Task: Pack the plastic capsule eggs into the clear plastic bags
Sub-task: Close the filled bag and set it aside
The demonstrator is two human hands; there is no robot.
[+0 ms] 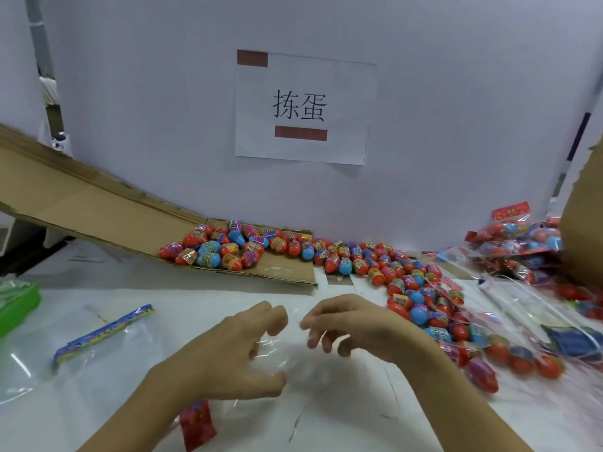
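Observation:
A clear plastic bag (284, 362) with a red header strip (197, 422) lies on the white table between my hands. My left hand (235, 353) grips its left side with curled fingers and thumb. My right hand (355, 324) pinches the bag's upper edge with curled fingers; the film there is blurred and hard to trace. Many capsule eggs (329, 256) in red, blue and purple lie heaped from the foot of a cardboard ramp (98, 203) across to the right of my right hand. No egg is in either hand.
An empty clear bag with a blue header (104, 331) lies at the left, beside a green object (16, 305). Filled bags (518, 249) pile up at the right against a cardboard box (584, 223). A paper sign (303, 109) hangs on the white wall.

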